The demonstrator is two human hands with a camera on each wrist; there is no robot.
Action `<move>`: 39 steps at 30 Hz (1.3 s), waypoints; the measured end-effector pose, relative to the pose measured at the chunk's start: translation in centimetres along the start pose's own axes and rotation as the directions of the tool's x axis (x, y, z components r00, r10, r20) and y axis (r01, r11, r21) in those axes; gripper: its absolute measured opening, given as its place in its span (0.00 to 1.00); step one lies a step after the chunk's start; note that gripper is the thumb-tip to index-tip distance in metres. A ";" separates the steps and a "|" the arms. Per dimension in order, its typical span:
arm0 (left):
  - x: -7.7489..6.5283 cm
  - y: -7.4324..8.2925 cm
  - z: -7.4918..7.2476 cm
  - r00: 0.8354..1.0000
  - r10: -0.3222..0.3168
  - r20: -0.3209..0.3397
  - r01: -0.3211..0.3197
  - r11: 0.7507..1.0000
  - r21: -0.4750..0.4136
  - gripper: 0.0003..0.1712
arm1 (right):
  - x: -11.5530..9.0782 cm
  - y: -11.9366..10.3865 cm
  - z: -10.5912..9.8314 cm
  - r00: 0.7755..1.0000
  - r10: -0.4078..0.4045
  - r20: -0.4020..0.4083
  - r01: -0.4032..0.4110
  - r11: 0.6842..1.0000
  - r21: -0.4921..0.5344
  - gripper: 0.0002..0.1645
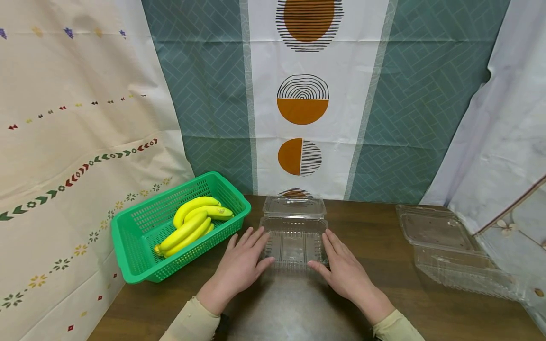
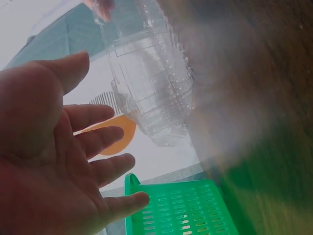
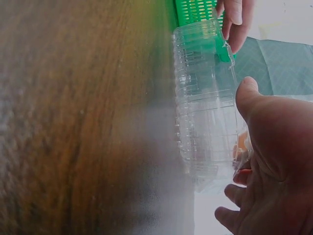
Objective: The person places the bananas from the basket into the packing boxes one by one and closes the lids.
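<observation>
A clear plastic clamshell container (image 1: pixel 294 242) stands on the table between my two hands, its lid (image 1: pixel 294 207) folded back toward the wall cloth. My left hand (image 1: pixel 244 262) is at its left side, fingers straight and spread, thumb by the near corner. On the opposite side my right hand (image 1: pixel 344 268) has its extended fingers along the right rim and its thumb near the front corner. Both wrist views show the see-through tub (image 2: pixel 151 78) with relaxed fingers beside its wall. No fruit shows inside the tub.
A green plastic basket (image 1: pixel 128 255) with several yellow bananas (image 1: pixel 183 232) stands at the left. Another clear clamshell container (image 1: pixel 458 267) lies opened at the right edge of the wooden table (image 1: pixel 371 222). Patterned cloths (image 1: pixel 213 94) hang behind and at both sides.
</observation>
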State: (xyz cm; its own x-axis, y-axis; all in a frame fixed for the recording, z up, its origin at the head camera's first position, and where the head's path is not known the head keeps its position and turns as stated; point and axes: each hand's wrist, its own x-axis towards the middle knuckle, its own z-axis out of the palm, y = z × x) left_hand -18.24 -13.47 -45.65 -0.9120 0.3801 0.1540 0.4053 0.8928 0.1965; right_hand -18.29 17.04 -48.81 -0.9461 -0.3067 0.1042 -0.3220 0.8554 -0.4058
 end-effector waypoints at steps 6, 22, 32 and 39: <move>-0.1 0.0 -0.6 0.999 0.013 -0.037 -0.012 0.999 0.032 0.42 | 0.0 0.0 0.0 1.000 0.000 0.004 0.000 1.000 0.010 0.61; -0.7 -1.3 -3.3 0.986 0.015 -0.166 -0.004 0.998 0.067 0.43 | -0.1 0.1 0.0 1.000 0.009 0.010 -0.009 1.000 0.018 0.61; -1.0 -2.7 -4.6 0.975 0.014 -0.222 0.005 0.996 0.085 0.43 | -0.1 0.2 0.1 1.000 0.016 0.014 -0.017 0.999 0.042 0.62; -1.1 -4.1 -5.7 0.975 -0.015 -0.223 0.034 0.996 0.082 0.42 | 0.0 0.2 0.0 0.999 0.024 0.022 -0.025 0.998 0.052 0.62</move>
State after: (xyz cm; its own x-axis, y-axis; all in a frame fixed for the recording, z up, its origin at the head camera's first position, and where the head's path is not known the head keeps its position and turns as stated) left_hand -18.54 -18.87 -41.12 -0.8809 0.3035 0.3631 0.3678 0.9219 0.1218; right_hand -18.34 17.24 -48.94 -0.9526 -0.2952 0.0742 -0.2957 0.8401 -0.4547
